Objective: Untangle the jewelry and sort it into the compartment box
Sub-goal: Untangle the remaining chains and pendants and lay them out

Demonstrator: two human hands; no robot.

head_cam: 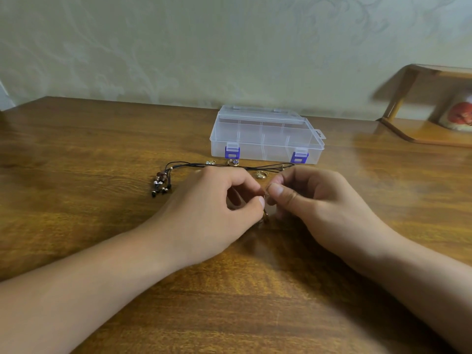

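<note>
Left hand: the left hand (217, 198) sits at centre frame, thumb and forefinger curled in a pinch on a small gold-coloured jewelry piece (266, 216)
Right hand: the right hand (314, 198) meets it from the right, thumb and forefinger pinching the same piece; what the piece is cannot be told, it is mostly hidden by the fingers
Cord necklace: a black cord necklace (229, 165) lies across the desk (76, 154) just beyond the hands, its beaded tassel (161, 183) at left of centre
Small pieces: a gold ring (261, 174) lies between the hands and the box; another ring (232, 162) and a tiny clear piece (210, 162) lie just before the box
Compartment box: the clear compartment box (265, 135), lid closed, two purple latches facing the camera, stands at upper centre near the wall
Upper right: a wooden shelf (419, 131) with a blurred white-and-red object (459, 114)
</note>
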